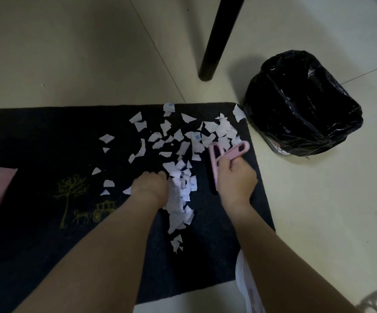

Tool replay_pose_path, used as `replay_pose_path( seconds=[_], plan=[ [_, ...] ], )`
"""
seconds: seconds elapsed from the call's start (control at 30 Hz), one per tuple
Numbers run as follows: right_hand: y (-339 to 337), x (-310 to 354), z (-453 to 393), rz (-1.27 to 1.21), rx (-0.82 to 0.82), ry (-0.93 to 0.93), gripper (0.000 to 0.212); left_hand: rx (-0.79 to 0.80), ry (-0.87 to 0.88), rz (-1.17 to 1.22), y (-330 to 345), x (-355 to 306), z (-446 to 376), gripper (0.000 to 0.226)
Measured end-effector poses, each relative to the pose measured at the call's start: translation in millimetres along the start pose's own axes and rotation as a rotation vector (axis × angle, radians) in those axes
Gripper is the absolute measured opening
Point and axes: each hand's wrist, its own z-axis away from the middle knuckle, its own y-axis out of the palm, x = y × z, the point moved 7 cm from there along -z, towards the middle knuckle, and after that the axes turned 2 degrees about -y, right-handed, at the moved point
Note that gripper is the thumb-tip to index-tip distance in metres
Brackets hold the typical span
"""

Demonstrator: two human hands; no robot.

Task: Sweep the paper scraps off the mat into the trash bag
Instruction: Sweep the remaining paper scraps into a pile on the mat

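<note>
Head camera showed the right hand (236,180) clamped on a pink brush (214,164), the left hand (150,186) cupped with fingers together against paper scraps (180,141) on the dark mat (47,141); short strokes toward the nearby trash bag (302,102) would likely gather them best.

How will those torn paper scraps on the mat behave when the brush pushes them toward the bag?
The paper scraps look thin and curled, so they are probably very light and may scatter rather than slide together. The mat looks fibrous, so flat pieces may snag. Those heaped by the left hand should move more as a clump.
</note>
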Motion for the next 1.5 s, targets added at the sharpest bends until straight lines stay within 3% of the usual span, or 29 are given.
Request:
replay_pose_path(
  seconds=[0.13, 0.2, 0.5, 0.63, 0.73, 0.87, 1.0, 1.2, 1.4, 1.5],
  plan=[
    [-32.2, -5.6, -44.4, 0.104, -0.176, 0.013, 0.048, -0.075, 0.008, 0.047, -25.4, -2.6, -10.8, 0.04],
    [-36.2, -3.7, -71.4, 0.139, -0.182, -0.019, 0.039, -0.148, 0.021, 0.061, -37.9, -5.7, -16.2, 0.038],
    [11.8, 14.6, -167.6, 0.361, 0.037, -0.049, 0.047, -0.063, 0.037, -0.021, -28.1, -9.9, -31.3, 0.033],
    [22.5, 21.8, -168.3, 0.296, 0.115, -0.038, 0.065, -0.063, 0.027, -0.032, -29.6, -7.9, -34.8, 0.032],
    [14.4, 27.1, -150.6, 0.238, 0.164, -0.137, 0.047, -0.055, 0.018, -0.03, -28.8, -8.8, -34.4, 0.034],
    [-13.0, 27.6, -140.9, 0.211, -0.003, -0.231, 0.037, -0.042, 0.022, -0.014, -28.7, -8.3, -32.9, 0.032],
    [-15.7, 17.0, -155.1, 0.285, -0.045, -0.126, 0.055, -0.033, 0.017, 0.022, -29.5, -5.6, -34.6, 0.03],
    [18.4, 23.5, -156.2, 0.379, 0.167, -0.1, 0.06, -0.065, 0.022, -0.001, -28.0, -7.2, -35.6, 0.026],
    [40.7, 33.9, -109.8, 0.314, 0.364, -0.224, 0.039, -0.082, 0.025, -0.021, -27.6, -6.9, -33.5, 0.027],
    [31.6, 37.4, -95.9, 0.186, 0.338, -0.24, 0.035, -0.092, 0.036, -0.059, -24.7, -7.8, -30.5, 0.027]
  ],
)
